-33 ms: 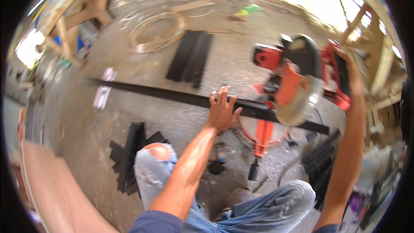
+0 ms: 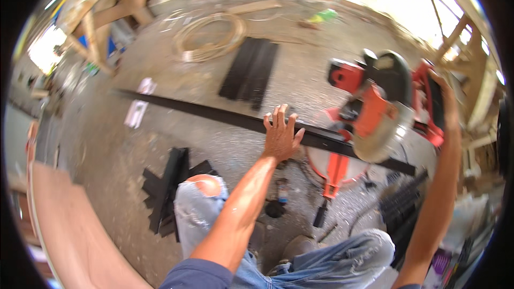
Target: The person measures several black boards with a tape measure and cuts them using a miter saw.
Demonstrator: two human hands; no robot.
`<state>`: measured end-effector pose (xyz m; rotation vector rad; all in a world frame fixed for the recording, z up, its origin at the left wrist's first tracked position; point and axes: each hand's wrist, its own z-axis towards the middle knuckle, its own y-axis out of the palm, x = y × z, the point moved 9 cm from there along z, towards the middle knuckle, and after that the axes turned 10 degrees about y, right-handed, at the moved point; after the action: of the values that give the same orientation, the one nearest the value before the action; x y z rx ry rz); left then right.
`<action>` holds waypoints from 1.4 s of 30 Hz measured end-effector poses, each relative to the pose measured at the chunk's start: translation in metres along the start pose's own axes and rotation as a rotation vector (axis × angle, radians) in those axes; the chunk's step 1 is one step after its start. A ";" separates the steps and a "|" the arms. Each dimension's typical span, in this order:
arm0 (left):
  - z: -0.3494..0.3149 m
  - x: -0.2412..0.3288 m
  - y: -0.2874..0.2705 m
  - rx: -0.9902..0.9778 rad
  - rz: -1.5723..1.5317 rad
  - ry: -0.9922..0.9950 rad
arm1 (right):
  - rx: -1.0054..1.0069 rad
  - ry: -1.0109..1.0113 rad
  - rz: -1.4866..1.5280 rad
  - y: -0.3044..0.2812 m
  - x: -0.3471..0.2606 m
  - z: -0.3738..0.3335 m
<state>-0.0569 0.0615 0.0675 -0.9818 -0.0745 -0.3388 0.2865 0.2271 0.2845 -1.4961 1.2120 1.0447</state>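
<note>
A long black bar runs across the concrete floor and passes under a red mitre saw. My left hand lies on the bar just left of the saw, fingers spread over its far edge, holding it down. My right hand is closed around the saw's handle at the upper right. The saw head is tilted down, and its round blade guard sits just above the bar. I am crouched, with my knee in torn jeans below the bar.
A stack of black bars and a coil of pale hose lie beyond the bar. Short black offcuts sit by my knee, more black pieces at right. A wooden board lies at lower left, wooden trestles at upper left.
</note>
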 end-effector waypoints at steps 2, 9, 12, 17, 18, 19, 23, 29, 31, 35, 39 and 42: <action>-0.004 -0.043 -0.022 0.182 0.078 -0.317 | -0.036 -0.003 0.051 -0.013 0.005 -0.004; -0.129 -0.145 -0.004 0.430 -0.103 -1.564 | 0.057 -0.047 0.028 -0.028 0.017 -0.008; -0.142 -0.174 0.016 0.544 -0.299 -1.602 | 0.010 -0.084 0.105 -0.011 0.011 -0.014; -0.152 -0.163 0.014 0.585 -0.370 -1.764 | 0.221 -0.042 0.213 -0.060 0.045 -0.012; -0.163 -0.171 0.011 0.591 -0.321 -1.804 | 0.415 -0.278 0.241 -0.077 0.045 -0.013; -0.151 -0.135 0.000 0.703 -0.468 -1.824 | 0.661 -0.478 0.149 -0.115 0.061 -0.034; -0.203 -0.159 -0.018 0.631 -0.226 -1.985 | 0.791 -0.177 0.228 -0.111 0.165 -0.080; -0.178 -0.131 -0.033 0.449 -0.337 -1.922 | 0.880 0.360 0.206 -0.140 0.370 -0.100; -0.172 -0.126 -0.052 0.408 -0.175 -1.971 | 0.923 0.571 0.200 -0.127 0.408 -0.095; -0.119 -0.125 -0.105 0.292 -0.129 -1.726 | 0.706 0.572 0.383 -0.093 0.423 -0.076; -0.042 -0.120 -0.135 0.578 -0.444 -1.382 | 0.563 0.428 0.588 -0.116 0.438 -0.054; -0.002 -0.133 -0.163 0.695 -0.765 -1.043 | 0.597 0.307 0.558 -0.128 0.411 -0.065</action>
<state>-0.2338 0.0094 0.1690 -0.3048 -1.4471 -0.4168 0.4811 0.0905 -0.0803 -0.8795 2.0230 0.6959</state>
